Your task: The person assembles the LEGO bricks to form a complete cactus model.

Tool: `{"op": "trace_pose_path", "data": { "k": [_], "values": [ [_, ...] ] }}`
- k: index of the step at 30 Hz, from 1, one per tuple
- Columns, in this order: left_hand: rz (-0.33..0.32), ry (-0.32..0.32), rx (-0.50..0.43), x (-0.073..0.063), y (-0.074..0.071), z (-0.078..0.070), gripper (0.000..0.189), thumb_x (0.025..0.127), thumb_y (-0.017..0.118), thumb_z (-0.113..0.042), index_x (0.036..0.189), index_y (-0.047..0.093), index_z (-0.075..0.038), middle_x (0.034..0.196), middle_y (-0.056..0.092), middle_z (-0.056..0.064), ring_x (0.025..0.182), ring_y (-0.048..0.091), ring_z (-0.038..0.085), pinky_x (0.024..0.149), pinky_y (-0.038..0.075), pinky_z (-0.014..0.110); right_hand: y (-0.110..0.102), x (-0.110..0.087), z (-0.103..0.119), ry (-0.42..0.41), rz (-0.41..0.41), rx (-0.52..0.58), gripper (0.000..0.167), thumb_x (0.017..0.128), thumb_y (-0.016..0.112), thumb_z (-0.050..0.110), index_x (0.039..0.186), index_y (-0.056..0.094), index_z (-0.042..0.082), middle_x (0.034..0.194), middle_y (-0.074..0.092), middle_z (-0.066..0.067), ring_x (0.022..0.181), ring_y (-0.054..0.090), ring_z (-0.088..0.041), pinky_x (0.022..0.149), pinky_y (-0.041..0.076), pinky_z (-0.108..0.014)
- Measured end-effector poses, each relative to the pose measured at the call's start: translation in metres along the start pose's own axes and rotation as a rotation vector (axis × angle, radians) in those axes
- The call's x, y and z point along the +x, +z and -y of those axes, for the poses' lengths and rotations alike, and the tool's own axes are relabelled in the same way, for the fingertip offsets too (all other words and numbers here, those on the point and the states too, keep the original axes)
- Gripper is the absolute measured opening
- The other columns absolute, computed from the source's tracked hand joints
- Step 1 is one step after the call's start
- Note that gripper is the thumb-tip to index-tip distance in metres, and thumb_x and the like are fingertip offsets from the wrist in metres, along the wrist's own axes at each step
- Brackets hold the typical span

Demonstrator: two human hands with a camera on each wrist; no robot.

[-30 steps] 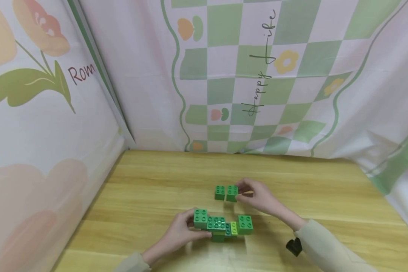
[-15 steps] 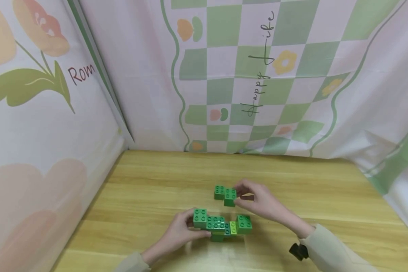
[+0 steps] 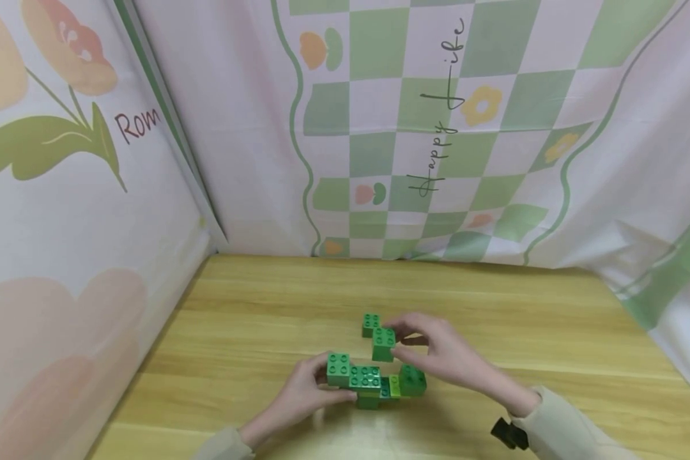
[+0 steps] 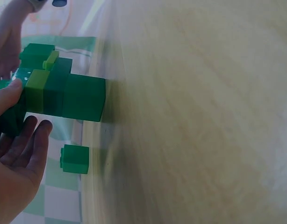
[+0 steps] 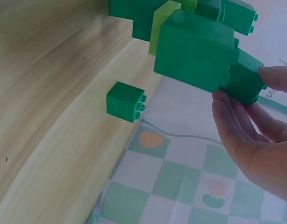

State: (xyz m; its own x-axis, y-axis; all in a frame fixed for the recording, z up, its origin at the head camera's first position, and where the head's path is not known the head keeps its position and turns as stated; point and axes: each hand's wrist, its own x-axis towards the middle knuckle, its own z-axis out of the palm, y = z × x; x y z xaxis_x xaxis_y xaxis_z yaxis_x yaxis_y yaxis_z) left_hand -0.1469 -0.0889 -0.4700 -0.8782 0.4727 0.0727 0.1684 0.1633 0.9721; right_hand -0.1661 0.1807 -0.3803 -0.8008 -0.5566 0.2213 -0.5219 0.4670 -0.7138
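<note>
In the head view my left hand [image 3: 301, 388] holds the left end of a built toy brick structure [image 3: 365, 379]. It joins green bricks with a thin dark and a lime one. My right hand [image 3: 434, 345] pinches a green toy brick [image 3: 383, 345] by its right side, raised behind the structure. In the right wrist view thumb and fingers hold this brick [image 5: 246, 77], partly hidden by the structure's large end brick [image 5: 195, 49]. Whether the two touch, I cannot tell. One loose green brick [image 3: 370, 326] stands on the table farther back, also in the left wrist view.
The wooden table [image 3: 276, 300] runs back to a checked, flower-printed curtain [image 3: 379, 128]. A printed white cloth wall [image 3: 92, 255] borders its left side. A black device [image 3: 508, 433] sits at my right wrist.
My right hand has lifted its brick away from the loose one and brought it nearer, slightly left, toward the structure. My left hand and the structure stay almost in place.
</note>
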Motion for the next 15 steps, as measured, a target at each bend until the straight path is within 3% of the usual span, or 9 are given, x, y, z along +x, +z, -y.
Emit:
{"op": "trace_pose_path", "data": {
  "k": [15],
  "values": [
    [0.012, 0.006, -0.001, 0.000, -0.001, 0.000, 0.050, 0.079, 0.082, -0.018, 0.124, 0.063, -0.006, 0.119, 0.070, 0.011, 0.100, 0.069, 0.005, 0.091, 0.056, 0.018, 0.008, -0.003, 0.016, -0.103, 0.031, -0.130, 0.033, 0.085, 0.073, 0.006, 0.117, 0.064, 0.005, 0.111, 0.072, -0.005, 0.099, 0.070, -0.017, 0.083, 0.063, -0.030]
  ]
}}
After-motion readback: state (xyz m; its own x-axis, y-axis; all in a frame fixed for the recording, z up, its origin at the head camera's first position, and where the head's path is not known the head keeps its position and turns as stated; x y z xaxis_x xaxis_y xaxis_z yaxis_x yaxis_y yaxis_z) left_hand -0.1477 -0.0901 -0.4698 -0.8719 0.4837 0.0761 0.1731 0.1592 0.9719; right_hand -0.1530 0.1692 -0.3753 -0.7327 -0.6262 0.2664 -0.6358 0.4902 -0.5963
